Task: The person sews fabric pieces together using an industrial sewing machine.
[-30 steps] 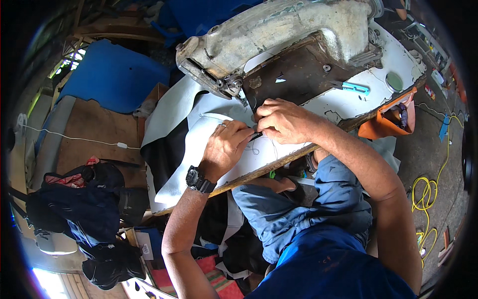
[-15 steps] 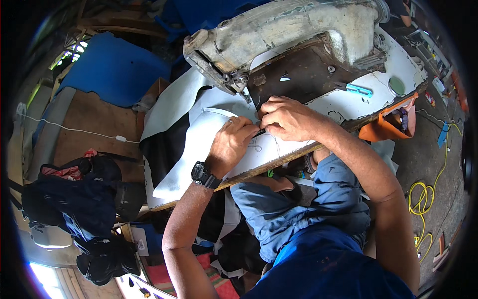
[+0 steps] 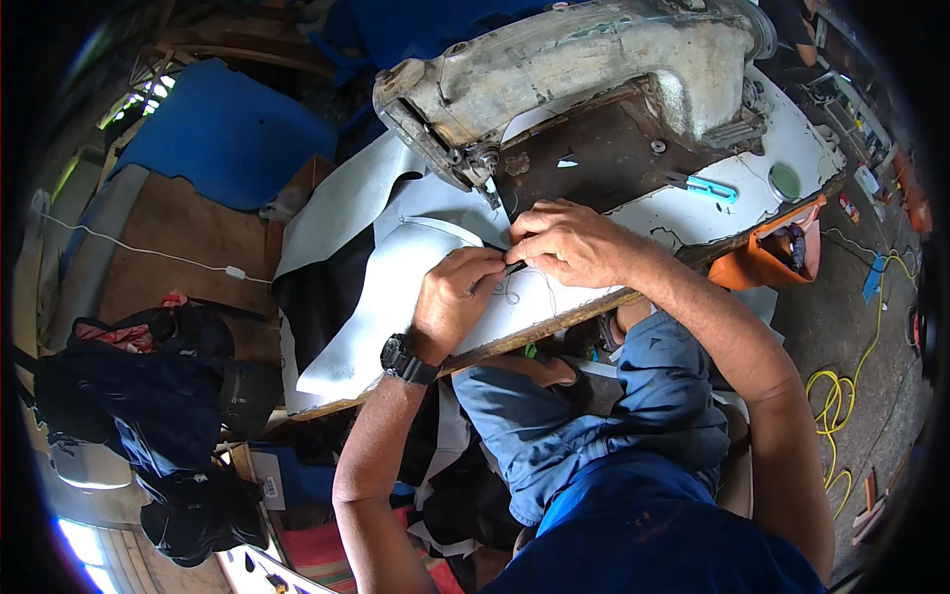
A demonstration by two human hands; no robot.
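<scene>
My left hand point(image 3: 457, 297), with a black watch point(image 3: 404, 358) on the wrist, is closed, its fingertips pinching the edge of a white-faced sheet of material point(image 3: 371, 317). The sheet's other side seems black. Across from it my right hand point(image 3: 572, 244) is closed too, thumb and fingers pressed on a small dark folded edge point(image 3: 515, 266) between both hands. Just beyond my fingers stands the needle end of a worn sewing machine point(image 3: 485, 163). A loose thread point(image 3: 511, 293) curls on the white tabletop point(image 3: 584, 295) below my hands. The fingers partly hide what they pinch.
Thread snips with a blue handle point(image 3: 712, 188) and a round green-topped tin point(image 3: 784, 180) lie right on the table. An orange pouch point(image 3: 742, 262) hangs at its edge. Dark bags point(image 3: 139, 396) sit at left. A yellow cord point(image 3: 836, 406) coils on the floor.
The fingers of both hands have shifted slightly at the dark edge, and my left fingers are more bent. The sheet stays by the needle; the whole view has moved a little.
</scene>
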